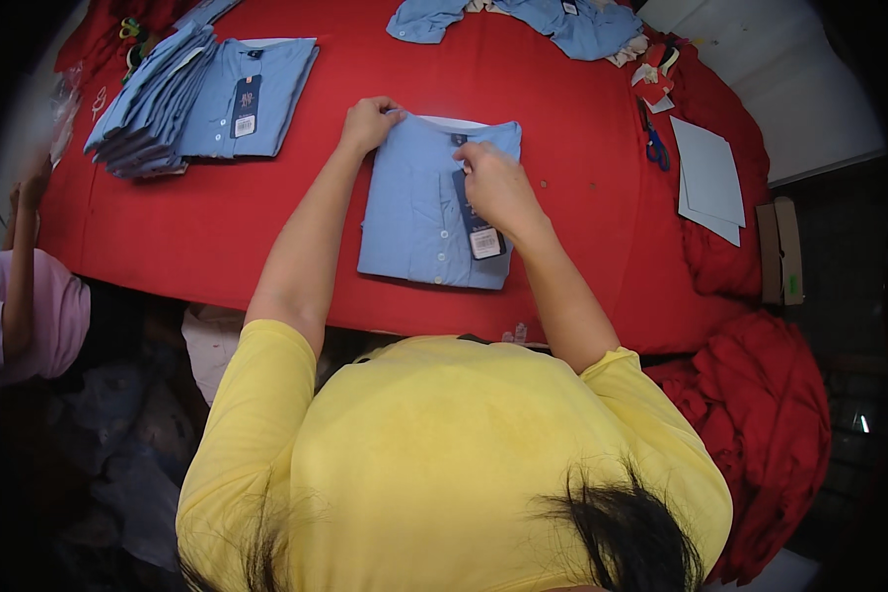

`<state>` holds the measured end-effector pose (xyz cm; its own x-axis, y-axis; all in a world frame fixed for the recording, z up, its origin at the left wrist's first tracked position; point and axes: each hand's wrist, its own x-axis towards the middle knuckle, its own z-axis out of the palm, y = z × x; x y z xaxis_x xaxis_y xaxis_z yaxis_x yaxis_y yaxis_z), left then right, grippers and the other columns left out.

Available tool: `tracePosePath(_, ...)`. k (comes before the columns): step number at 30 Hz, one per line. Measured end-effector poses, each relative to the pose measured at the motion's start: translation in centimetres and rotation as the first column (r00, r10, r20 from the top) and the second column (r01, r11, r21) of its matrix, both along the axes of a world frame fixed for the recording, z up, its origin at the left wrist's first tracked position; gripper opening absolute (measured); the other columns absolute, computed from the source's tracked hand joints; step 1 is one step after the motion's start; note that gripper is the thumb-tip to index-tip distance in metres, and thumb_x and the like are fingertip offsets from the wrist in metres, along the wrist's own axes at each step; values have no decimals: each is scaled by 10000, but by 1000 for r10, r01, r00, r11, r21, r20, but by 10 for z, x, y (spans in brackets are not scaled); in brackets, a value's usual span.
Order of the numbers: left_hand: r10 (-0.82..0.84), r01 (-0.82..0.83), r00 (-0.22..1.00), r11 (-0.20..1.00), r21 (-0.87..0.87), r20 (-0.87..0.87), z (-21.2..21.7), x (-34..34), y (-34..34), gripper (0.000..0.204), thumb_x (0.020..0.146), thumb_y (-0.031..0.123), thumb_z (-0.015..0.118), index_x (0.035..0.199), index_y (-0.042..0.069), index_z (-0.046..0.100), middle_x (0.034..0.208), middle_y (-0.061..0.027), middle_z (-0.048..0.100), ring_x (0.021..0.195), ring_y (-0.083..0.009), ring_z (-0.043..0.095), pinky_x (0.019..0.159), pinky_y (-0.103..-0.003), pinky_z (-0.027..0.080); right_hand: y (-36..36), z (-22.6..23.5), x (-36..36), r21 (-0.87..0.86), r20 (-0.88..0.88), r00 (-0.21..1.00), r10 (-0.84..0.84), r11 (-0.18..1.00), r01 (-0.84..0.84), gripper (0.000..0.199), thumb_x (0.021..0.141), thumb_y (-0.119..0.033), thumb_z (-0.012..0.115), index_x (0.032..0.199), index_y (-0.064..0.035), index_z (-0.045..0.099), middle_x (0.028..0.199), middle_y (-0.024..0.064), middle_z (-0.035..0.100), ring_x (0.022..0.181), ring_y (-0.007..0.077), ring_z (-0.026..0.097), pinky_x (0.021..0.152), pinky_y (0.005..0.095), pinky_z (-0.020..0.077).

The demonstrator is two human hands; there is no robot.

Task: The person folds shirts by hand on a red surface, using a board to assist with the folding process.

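A light blue folded shirt [400, 217] lies flat in front of me, with a buttoned placket and a white strip showing along its top edge. My left hand [370, 124] has its fingers closed on the shirt's top left corner. On the right half of the shirt lies a dark navy hang tag [484, 232] with a white label at its lower end. The fingers of my right hand [501, 187] are pinched together at the tag's upper end, just below the collar. That hand covers part of the tag and the shirt.
At the left stand a stack of folded blue shirts [153, 109] and a tagged folded shirt [276, 94]. More blue garments [587, 30] lie at the back. White sheets [710, 178] and blue-handled scissors [657, 153] rest at the right on the red cloth [602, 257]. Another person [35, 306] is at the left.
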<state>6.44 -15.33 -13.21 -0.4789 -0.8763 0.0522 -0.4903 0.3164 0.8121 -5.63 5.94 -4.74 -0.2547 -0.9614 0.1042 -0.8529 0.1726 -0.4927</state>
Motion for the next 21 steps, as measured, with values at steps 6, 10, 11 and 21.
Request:
tracePosePath(6,-7,14,998,992,122,-62,-1,0,-4,253,792,204,711,994,51,708,914,-128,694,856,-216,663,779,-327,511,-3,-1,-11,96,360,932,-31,995,-3,357,819,-24,561,1173,-46,602,1094,138,641,940,267,605,836,345,498)
tracePosePath(10,-27,53,994,968,246,-106,6,4,-1,292,802,148,677,1066,23,677,967,-138,678,888,-219,648,793,-320,506,-15,-27,-58,-60,13,971,-237,970,237,373,850,-143,607,1217,-87,578,1160,163,612,1173,337,467,995,401,390)
tracePosePath(11,-35,85,987,942,325,-157,6,6,-7,308,802,131,665,1087,14,667,984,-143,671,895,-222,644,796,-320,505,-24,-38,-73,-56,24,955,-296,953,297,404,840,-169,623,1228,-69,570,1181,177,604,1160,332,492,985,393,403)
tracePosePath(21,-50,69,990,987,147,-131,32,16,7,255,748,39,686,1003,56,692,941,-134,688,892,-215,649,779,-325,497,-54,-50,-135,246,518,844,-138,969,8,213,792,-147,671,949,-4,647,797,82,644,706,169,598,698,310,472)
